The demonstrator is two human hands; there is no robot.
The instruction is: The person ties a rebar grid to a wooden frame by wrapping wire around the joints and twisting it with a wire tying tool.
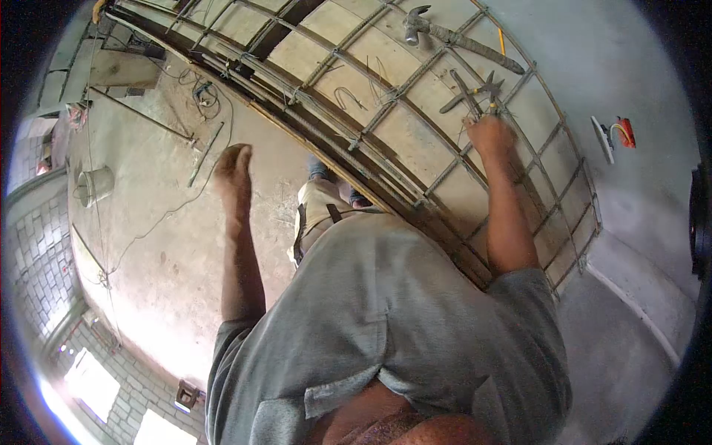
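My left hand hangs over the floor with its fingers curled. The image is blurred there, and whether anything is inside is hidden. On the other side, my right hand is closed at the handle end of metal pliers with yellow marks, which lie on a rebar grid. Dark tool handles cross beside the fingers. A claw hammer rests on the grid above the pliers. Short bent wires lie between the bars, left of the pliers.
The grid's long edge runs diagonally past my body. On the floor are a bucket, a loose rod, a long bar and a cable. A wall box with wires is at the right.
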